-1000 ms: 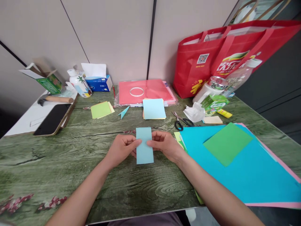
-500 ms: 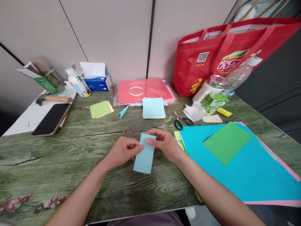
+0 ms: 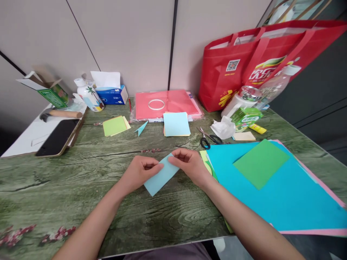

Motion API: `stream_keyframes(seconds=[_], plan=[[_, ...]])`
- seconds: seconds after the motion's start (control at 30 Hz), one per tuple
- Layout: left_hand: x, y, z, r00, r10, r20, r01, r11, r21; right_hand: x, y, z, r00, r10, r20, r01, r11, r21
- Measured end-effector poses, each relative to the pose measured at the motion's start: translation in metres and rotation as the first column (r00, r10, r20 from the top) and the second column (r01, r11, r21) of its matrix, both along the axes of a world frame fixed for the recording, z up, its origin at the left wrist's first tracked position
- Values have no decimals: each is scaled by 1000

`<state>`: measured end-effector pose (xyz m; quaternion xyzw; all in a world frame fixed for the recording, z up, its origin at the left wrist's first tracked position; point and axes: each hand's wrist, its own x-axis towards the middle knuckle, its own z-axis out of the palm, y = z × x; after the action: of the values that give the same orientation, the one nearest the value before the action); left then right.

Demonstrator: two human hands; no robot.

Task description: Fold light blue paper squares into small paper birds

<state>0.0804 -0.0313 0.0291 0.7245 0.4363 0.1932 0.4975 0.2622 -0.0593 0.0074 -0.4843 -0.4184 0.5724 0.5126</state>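
A narrow light-blue strip of paper (image 3: 160, 179), which looks folded, lies slantwise between my two hands above the table. My left hand (image 3: 140, 173) pinches its left long edge, thumb on top. At the upper right end, my right hand (image 3: 189, 164) grips the strip between thumb and fingers. The fingers beneath the paper are hidden. Beyond my hands sit a stack of square light-blue paper (image 3: 177, 124), a small folded blue paper piece (image 3: 141, 128) and a stack of green and yellow paper (image 3: 115, 126).
Black-handled scissors (image 3: 207, 138) lie right of centre, beside a crumpled tissue (image 3: 223, 128). Large blue sheets (image 3: 260, 213) with a green square (image 3: 260, 164) cover the right side. A phone (image 3: 58, 137) and a hammer (image 3: 62, 114) are at left. A red bag (image 3: 219, 76) stands behind.
The blue strip has turned clockwise, its lower end swinging left, from nearly upright to slanted. Both hands keep hold of it and have barely shifted.
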Motion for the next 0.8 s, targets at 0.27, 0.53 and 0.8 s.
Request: stream_keyframes(seconds=[0.27,0.53,0.8], plan=[[0,3,2,975,193,108,-186,980,-69,3,1,-2,987,-157,23,156,987,46],[0,4,-1,858,439,266,-368,888,-277,7,6,-5,944,-315,-95,322,944,74],[0,3,-1,827,474,302,-409,876,-254,6,6,-6,942,-331,-56,334,941,60]])
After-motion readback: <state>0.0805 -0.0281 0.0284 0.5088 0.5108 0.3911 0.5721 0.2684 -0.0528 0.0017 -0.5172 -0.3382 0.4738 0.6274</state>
